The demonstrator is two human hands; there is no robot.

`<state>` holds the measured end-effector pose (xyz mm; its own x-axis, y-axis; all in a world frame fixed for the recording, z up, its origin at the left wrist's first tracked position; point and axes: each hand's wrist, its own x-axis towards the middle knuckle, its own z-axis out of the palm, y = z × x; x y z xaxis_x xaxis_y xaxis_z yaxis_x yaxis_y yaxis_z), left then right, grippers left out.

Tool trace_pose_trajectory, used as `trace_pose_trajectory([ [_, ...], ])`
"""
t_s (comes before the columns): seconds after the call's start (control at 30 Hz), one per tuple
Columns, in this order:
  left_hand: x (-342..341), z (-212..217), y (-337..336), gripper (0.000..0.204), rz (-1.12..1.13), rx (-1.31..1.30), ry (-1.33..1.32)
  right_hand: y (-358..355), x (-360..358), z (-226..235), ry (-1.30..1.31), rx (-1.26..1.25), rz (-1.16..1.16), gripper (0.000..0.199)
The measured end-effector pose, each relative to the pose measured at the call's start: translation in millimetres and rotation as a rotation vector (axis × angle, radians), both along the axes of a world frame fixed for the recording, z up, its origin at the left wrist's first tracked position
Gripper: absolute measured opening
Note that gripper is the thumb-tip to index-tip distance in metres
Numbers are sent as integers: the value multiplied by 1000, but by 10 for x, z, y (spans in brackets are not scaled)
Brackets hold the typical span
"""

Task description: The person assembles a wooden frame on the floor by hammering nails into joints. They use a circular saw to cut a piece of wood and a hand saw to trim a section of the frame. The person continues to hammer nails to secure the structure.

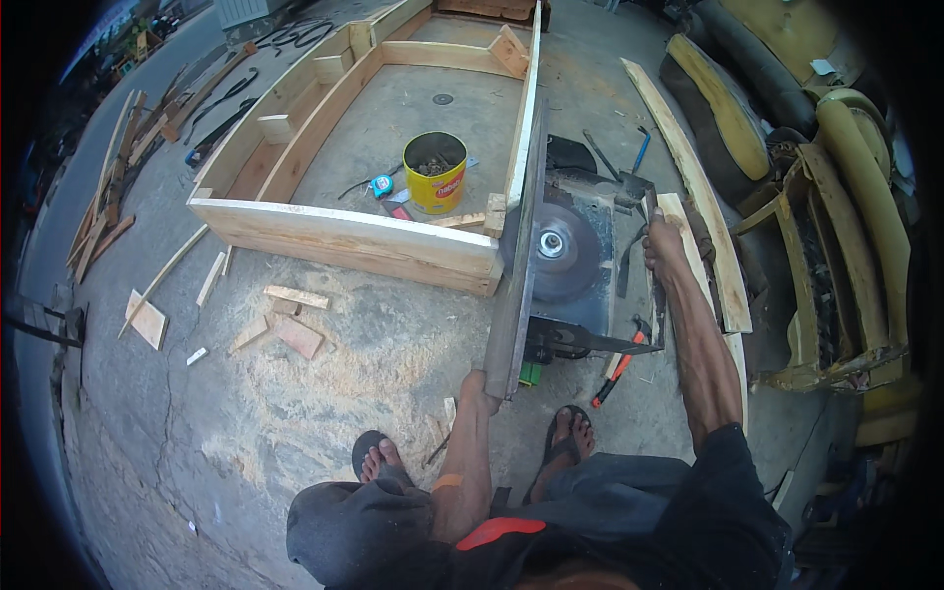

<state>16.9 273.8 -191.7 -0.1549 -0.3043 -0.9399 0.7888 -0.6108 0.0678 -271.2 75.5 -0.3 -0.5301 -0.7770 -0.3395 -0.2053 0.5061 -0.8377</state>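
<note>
Left grip (479, 388) closed on the tilted saw table (516, 285), right grip (664, 246) on its frame, beside a wooden frame (344, 236).

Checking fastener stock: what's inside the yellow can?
The yellow can, standing open inside the wooden frame, holds a dark, tangled heap, probably nails or screws. Too small to be sure; anything beneath the heap is hidden.

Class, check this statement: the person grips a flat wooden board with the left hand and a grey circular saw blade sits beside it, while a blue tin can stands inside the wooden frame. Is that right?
Not quite: the head view shows a yellow round tin can, not blue, standing on the floor inside the pale wooden frame. The rest holds: the left hand grips the near end of the long flat wooden board, with the grey circular saw blade beside it.
</note>
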Motion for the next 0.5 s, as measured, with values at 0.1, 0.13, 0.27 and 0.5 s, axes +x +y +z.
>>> trace_pose_trajectory([
  [0.1, -11, -3, -6, 26, 7, 5, -3, 18, 42, 12, 17, 0, 6, 51],
  [0.13, 6, -1, 2, 26, 4, -1, -2, 22, 30, 1, 10, -1, 6, 51],
  [0.27, 24, 9, -10, 28, 7, -7, -2, 14, 7, -28, -18, -8, 14, 50],
  [0.5, 12, 9, -8, 30, 7, -10, 4, -17, -92, -118, -40, -4, 10, 50],
])
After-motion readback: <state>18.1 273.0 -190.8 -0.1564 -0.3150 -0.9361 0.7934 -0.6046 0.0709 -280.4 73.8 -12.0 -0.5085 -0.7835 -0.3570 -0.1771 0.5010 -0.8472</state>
